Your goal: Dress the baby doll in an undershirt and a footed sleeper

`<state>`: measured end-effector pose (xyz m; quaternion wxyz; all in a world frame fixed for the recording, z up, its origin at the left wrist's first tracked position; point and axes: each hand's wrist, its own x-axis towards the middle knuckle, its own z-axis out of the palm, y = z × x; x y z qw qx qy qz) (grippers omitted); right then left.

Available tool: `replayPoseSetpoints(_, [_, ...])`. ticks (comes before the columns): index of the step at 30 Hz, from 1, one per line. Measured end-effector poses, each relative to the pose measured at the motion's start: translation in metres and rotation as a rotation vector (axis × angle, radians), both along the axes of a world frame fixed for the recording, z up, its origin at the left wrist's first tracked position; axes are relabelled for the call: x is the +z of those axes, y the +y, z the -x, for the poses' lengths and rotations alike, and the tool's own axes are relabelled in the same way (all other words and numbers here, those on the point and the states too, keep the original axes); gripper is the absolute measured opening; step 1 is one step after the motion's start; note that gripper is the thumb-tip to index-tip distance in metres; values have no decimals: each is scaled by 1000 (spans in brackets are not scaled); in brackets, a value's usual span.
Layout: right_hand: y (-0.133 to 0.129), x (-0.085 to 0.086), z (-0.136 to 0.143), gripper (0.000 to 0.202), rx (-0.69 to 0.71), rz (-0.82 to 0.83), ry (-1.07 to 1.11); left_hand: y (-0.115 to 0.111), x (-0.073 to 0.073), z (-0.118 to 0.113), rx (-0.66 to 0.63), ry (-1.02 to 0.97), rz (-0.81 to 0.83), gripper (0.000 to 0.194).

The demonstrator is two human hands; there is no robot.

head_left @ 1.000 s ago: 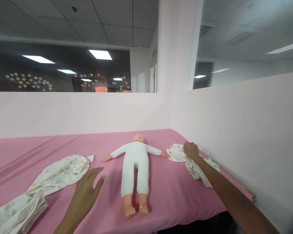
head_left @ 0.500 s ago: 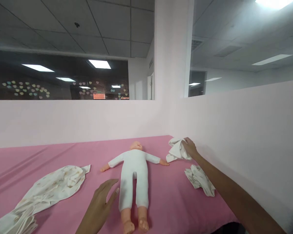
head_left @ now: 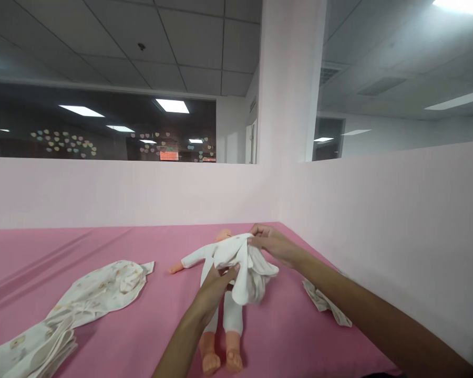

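Observation:
A baby doll (head_left: 233, 314) in a white suit lies on its back on the pink sheet (head_left: 142, 341), its feet toward me. Above its chest, both hands hold a crumpled white cloth (head_left: 246, 270), which hides much of the doll's head, trunk and one arm. My left hand (head_left: 216, 283) pinches the cloth's lower left side, thumb on top. At its upper right edge, my right hand (head_left: 270, 242) grips it between thumb and fingers.
A patterned white cloth (head_left: 102, 291) is spread at the left, with folded cloths (head_left: 49, 349) at its near end. Another patterned cloth (head_left: 325, 304) lies under my right forearm. Pale walls (head_left: 205, 194) with windows rise behind and at the right.
My right hand has brought the white cloth leftward from the back right corner to above the doll. My left hand has moved up and right and taken hold of it. The view has shifted slightly left.

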<state>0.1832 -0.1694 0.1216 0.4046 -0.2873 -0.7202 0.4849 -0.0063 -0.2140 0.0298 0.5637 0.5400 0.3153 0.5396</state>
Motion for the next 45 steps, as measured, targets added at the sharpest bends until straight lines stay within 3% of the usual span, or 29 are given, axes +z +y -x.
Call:
replayPoseSetpoints(4, [-6, -1, 3, 29, 85, 146, 64, 5, -8, 3, -73, -82, -21, 62])
replayPoseSetpoints(9, [-14, 30, 0, 24, 7, 98, 186, 3, -11, 14, -153, -16, -71, 53])
replayPoseSetpoints(13, [-28, 52, 7, 23, -59, 21, 215, -15, 2, 0, -122, 79, -108, 51])
replayPoseSetpoints(17, [-44, 56, 13, 22, -123, -119, 128, -34, 11, -20, 28, 183, -81, 31])
replayPoseSetpoints(21, [-54, 61, 7, 20, -262, -258, 187, -40, 9, -23, 240, 239, -89, 26])
replayPoseSetpoints(24, [-55, 70, -5, 20, -370, -337, 275, -39, 5, -19, 252, 221, -78, 25])
replayPoseSetpoints(27, [-50, 74, -22, 20, -613, -412, 297, -35, 0, -10, 272, 170, -22, 30])
replayPoseSetpoints(29, [-45, 71, -32, 18, -775, -413, 242, -33, -1, -1, 362, 130, -19, 33])
replayPoseSetpoints(31, [-42, 62, -37, 23, -853, -400, 142, -33, 3, 7, 446, 122, -51, 37])
replayPoseSetpoints(34, [-53, 42, -29, 44, -736, -449, -109, -39, 19, 14, 458, 188, -130, 42])
replayPoseSetpoints(37, [-81, 25, -4, 55, -371, -448, -393, -52, 40, 16, 308, 352, -284, 39])
replayPoseSetpoints(40, [-108, 19, 22, 40, -82, -406, -514, -66, 58, 20, 103, 529, -428, 36])
replayPoseSetpoints(42, [-117, 17, 33, 29, -49, -371, -586, -72, 66, 27, 52, 615, -461, 34])
replayPoseSetpoints(45, [-116, 15, 38, 26, -149, -331, -691, -79, 70, 48, 124, 781, -466, 27])
